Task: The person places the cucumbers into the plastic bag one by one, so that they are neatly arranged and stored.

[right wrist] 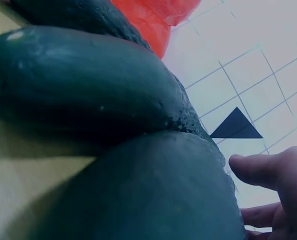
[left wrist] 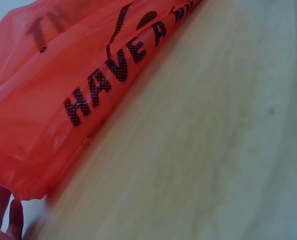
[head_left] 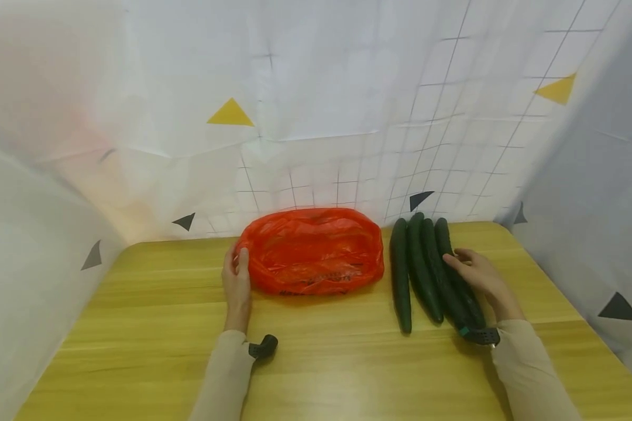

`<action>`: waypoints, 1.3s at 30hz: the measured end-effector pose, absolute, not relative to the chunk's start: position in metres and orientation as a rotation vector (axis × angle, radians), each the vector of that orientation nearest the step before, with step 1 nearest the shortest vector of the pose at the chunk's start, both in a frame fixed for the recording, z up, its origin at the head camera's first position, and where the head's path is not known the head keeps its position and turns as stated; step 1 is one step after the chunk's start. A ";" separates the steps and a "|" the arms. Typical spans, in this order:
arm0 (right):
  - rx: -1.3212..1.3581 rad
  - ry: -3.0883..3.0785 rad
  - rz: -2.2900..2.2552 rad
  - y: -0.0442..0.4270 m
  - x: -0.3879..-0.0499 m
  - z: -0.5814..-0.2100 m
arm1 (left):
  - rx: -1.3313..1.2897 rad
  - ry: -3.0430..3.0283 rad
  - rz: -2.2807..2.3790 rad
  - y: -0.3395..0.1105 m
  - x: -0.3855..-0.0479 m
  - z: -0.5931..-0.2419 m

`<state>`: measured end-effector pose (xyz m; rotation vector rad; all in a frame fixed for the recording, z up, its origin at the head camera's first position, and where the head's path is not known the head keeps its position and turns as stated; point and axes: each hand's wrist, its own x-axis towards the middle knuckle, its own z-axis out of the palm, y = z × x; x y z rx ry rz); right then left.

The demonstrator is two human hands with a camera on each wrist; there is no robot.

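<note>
pale sleeves (head_left: 223, 374) nearest the camera, over the worktop (head_left: 337, 362). red plastic bag (head_left: 316, 283) sits toward the back edge, mouth wide, inner wall showing, black print on the front. left grip (head_left: 237, 283) is relaxed, nothing clenched, touching the bag's left side. four cucumbers (head_left: 401, 275) lie lengthwise just right of the bag. right grip (head_left: 483, 278) is loose, thumb spread, right at the rightmost one; can't tell if it touches.
</note>
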<state>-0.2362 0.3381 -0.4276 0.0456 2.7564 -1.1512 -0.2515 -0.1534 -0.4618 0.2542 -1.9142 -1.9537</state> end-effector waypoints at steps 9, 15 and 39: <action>0.060 2.780 -1.080 0.338 -0.242 -0.432 | 0.260 -1.933 -2.009 -0.152 -0.248 -0.453; 0.068 2.787 -1.063 0.335 -0.241 -0.429 | 0.254 -1.989 -1.946 -0.146 -0.235 -0.435; 0.207 2.753 -1.285 0.340 -0.238 -0.429 | 0.224 -2.032 -1.930 -0.147 -0.234 -0.434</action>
